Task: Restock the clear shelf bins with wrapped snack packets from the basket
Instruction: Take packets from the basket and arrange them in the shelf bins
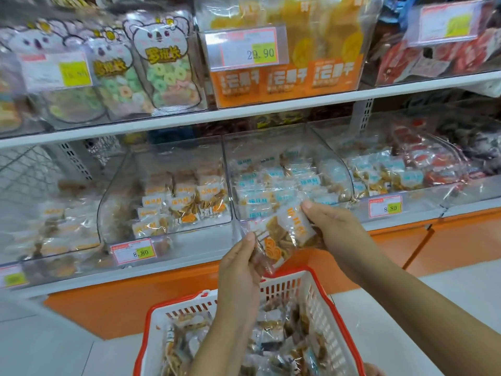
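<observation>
Holding a small bunch of orange-print snack packets (282,237) above the basket (314,297), just in front of the blue-label bin (287,169). Gripping its upper end with right hand (336,232), fingers (309,207) curled round; pinching the lower edge with left hand (238,270). Carrying, not yet dropping. Probably needing a shift left to the orange-label bin (168,191), then releasing over its low front lip. Seeing many more packets lying in basket.

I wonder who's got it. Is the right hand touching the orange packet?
Touching. Head view: the right hand pinches the orange packet at its top edge.
</observation>
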Available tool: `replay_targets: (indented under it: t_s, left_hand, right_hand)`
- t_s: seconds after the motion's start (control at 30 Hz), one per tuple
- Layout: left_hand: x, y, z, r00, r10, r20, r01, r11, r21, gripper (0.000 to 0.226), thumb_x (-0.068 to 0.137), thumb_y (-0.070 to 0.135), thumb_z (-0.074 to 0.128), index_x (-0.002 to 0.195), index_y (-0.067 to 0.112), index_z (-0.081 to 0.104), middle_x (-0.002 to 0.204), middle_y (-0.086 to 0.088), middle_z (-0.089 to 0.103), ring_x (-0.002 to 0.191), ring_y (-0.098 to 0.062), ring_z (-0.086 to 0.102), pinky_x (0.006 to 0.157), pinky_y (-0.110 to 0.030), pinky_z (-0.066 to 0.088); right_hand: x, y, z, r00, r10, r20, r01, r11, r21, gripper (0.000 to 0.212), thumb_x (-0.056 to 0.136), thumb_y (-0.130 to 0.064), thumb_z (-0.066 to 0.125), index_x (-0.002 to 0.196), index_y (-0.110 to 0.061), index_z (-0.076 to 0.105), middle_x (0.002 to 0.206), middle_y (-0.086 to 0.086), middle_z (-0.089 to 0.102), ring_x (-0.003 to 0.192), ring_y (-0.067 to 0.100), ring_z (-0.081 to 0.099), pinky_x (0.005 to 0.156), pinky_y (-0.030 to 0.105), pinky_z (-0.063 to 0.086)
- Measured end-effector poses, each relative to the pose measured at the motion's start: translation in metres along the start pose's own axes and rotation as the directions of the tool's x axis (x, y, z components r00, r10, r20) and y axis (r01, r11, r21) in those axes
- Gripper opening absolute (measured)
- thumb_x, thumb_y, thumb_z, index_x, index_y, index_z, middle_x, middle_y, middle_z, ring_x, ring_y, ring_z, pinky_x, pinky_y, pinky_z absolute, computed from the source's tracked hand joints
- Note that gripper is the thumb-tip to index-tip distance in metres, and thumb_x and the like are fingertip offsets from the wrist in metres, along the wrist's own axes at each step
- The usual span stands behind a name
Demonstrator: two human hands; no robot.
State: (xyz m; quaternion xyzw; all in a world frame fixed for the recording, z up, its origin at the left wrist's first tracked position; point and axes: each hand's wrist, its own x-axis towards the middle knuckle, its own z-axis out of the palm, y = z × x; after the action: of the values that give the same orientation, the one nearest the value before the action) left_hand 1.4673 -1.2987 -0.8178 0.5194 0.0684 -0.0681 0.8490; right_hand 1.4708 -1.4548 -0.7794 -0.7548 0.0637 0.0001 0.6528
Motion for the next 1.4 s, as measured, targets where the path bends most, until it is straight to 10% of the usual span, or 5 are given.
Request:
replay_targets:
  t_s: [0.2, 0.33, 0.63, 1.03, 1.4]
  left_hand:
    - [0.014, 0.039, -0.034, 0.963, 0.235, -0.128, -0.221, 0.968, 0.119, 0.034, 0.095, 0.033, 0.052, 0.066, 0.024, 0.068, 0.068, 0.008, 0.06, 0.068, -0.006, 0.057, 0.07, -0.021, 0.046]
    - [0.04, 0.063, -0.092, 0.829, 0.55, -0.098, -0.279, 0.559, 0.781, 0.024, 0.096, 0.031, 0.053, 0.116, 0.024, 0.065, 0.119, 0.007, 0.062, 0.112, -0.011, 0.057, 0.096, -0.03, 0.045]
    - [0.066, 0.046, -0.172, 0.779, 0.622, 0.079, -0.228, 0.164, 0.96, 0.025, 0.092, 0.017, 0.061, 0.116, 0.011, 0.063, 0.123, -0.004, 0.057, 0.128, -0.021, 0.039, 0.107, -0.027, 0.027]
    - [0.038, 0.039, -0.178, 0.817, 0.576, 0.034, -0.357, 0.458, 0.814, 0.046, 0.096, 0.01, 0.051, 0.138, 0.031, 0.046, 0.146, 0.02, 0.034, 0.139, 0.009, 0.017, 0.114, -0.03, 0.027]
    - [-0.017, -0.018, -0.262, 0.97, 0.057, -0.236, 0.209, 0.296, 0.932, 0.026, 0.089, 0.012, 0.063, 0.115, 0.008, 0.065, 0.116, -0.007, 0.067, 0.105, -0.018, 0.061, 0.083, -0.02, 0.042]
  right_hand:
    - [0.019, -0.059, 0.045, 0.95, -0.123, 0.286, 0.189, 0.958, -0.216, 0.03, 0.087, -0.02, 0.069, 0.059, -0.03, 0.064, 0.052, -0.02, 0.059, 0.056, -0.001, 0.062, 0.053, 0.012, 0.046]
    - [0.073, -0.087, 0.099, 0.921, -0.287, 0.262, 0.383, 0.791, -0.478, 0.016, 0.08, -0.034, 0.075, 0.084, -0.023, 0.064, 0.077, -0.013, 0.06, 0.08, 0.007, 0.057, 0.07, 0.024, 0.041]
    - [0.164, -0.045, 0.203, 0.88, 0.272, 0.391, 0.339, 0.219, -0.915, 0.032, 0.091, -0.031, 0.063, 0.111, -0.007, 0.065, 0.106, 0.008, 0.068, 0.08, 0.021, 0.06, 0.062, 0.024, 0.047]
    - [0.166, -0.008, 0.214, 0.99, 0.137, 0.045, -0.082, 0.789, -0.609, 0.083, 0.075, -0.015, 0.081, 0.139, -0.003, 0.031, 0.135, 0.014, 0.051, 0.124, 0.03, 0.05, 0.1, 0.034, 0.044]
    - [0.099, -0.03, 0.205, 0.83, -0.521, 0.198, 0.512, 0.572, -0.64, 0.016, 0.093, -0.027, 0.059, 0.092, -0.011, 0.057, 0.098, 0.004, 0.055, 0.086, 0.018, 0.055, 0.079, 0.031, 0.046]
